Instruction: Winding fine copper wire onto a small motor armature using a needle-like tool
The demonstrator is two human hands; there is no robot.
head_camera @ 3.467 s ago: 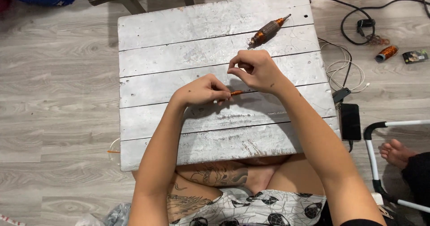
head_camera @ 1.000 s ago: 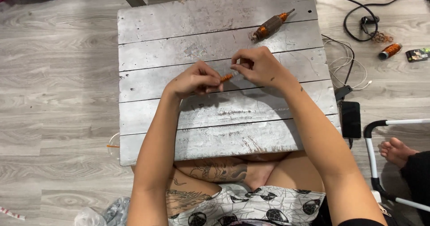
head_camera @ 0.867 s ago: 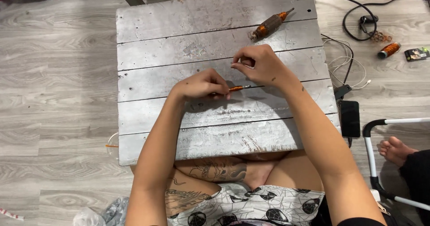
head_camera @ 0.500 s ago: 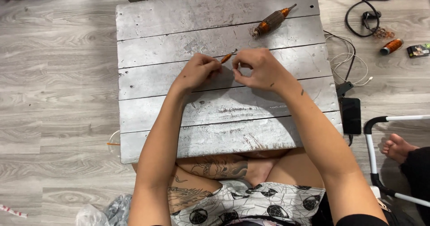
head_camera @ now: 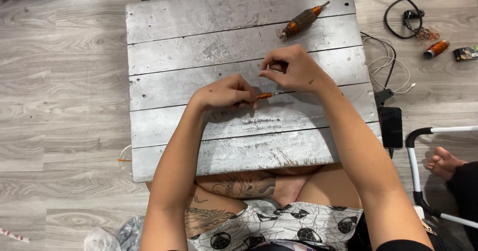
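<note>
Centrally, on grey plank table: left hand closed, fingertips pinching a small orange-tipped tool, lying near-level just above the boards, between the two hands. Right hand just beside it, fingers curled narrow at the tool's far end; contents of that pinch too small to tell. Further right, near table's top edge: copper-wound motor armature, untouched. On floor beyond: black phone, white cable, orange spool.
</note>
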